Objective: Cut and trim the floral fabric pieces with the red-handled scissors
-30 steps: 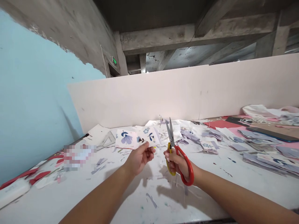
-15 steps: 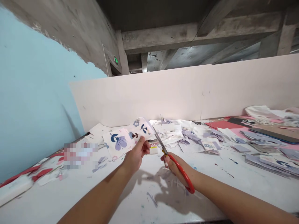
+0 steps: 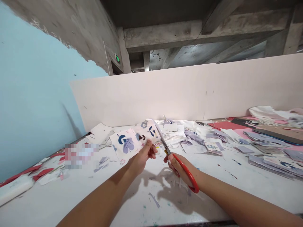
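My left hand (image 3: 145, 155) pinches the near edge of a floral-printed fabric piece (image 3: 126, 145), white with purple and dark blue flowers. The piece is raised in front of me and stretches to the left of the hand. In my right hand (image 3: 176, 164) is a pair of scissors (image 3: 187, 171) with red handles, its fingers around the grips. The blades point up and away, lying along the right edge of the fabric. Whether the blades are parted is hard to make out.
White and lilac fabric scraps (image 3: 175, 132) are heaped behind the hands. Stacked cut pieces (image 3: 276, 165) and a dark flat phone-like object (image 3: 279, 137) lie to the right. Red scraps (image 3: 42, 174) and a white object (image 3: 16, 189) sit at left. A pale panel (image 3: 151, 94) stands behind.
The left hand and the fabric have shifted slightly to the right, toward the scissors. The right hand has barely moved.
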Demonstrator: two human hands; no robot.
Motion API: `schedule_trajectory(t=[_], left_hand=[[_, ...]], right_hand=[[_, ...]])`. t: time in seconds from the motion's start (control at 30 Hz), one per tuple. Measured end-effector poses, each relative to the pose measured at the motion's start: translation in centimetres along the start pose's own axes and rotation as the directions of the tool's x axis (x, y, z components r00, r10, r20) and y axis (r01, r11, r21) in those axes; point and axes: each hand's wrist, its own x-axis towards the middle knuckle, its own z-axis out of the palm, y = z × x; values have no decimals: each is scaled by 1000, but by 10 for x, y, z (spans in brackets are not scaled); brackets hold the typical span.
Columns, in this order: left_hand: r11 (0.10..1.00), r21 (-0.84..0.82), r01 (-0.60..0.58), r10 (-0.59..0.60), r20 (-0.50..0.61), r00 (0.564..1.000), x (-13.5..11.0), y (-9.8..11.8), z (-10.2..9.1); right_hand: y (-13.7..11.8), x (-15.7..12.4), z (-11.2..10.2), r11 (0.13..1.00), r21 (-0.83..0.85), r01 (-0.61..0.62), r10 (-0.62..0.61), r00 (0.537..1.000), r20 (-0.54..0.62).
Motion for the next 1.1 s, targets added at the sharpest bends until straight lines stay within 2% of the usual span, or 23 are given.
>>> schedule_trajectory(t=[0.23,0.9,1.1], left_hand=[[999,41,3,-4,22,1000,2,-3,-4],[1000,0,-7,7,31,999,3,-4,-6],[999,39,4,-6,63,998,2,-2,-5]], right_hand=[[-2,0,0,999,47,-18,19,1000,-6],[1,2,4,973,176,-149,147,989,23],[4,0,5,973,216,-80,72,996,43]])
